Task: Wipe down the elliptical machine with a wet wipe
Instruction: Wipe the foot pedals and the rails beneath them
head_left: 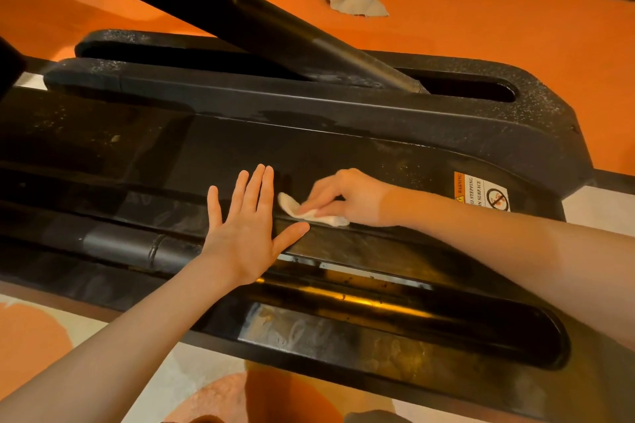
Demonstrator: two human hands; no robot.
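The wiping step is under way on the black plastic base cover of the elliptical machine point(309, 148). The right hand point(350, 197) pinches a small crumpled white wet wipe point(305, 211) and presses it against the ridge at the cover's middle. The left hand point(247, 233) lies flat just beside it, fingers spread and holding nothing, apparently bracing. Dust still speckles the far rail point(536, 106) and the smeared near channel point(343, 336), so the next move likely calls for strokes outward along those surfaces.

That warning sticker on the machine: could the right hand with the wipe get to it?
Probably yes. The right hand holds the wipe beside the warning sticker, with only bare black cover between them.
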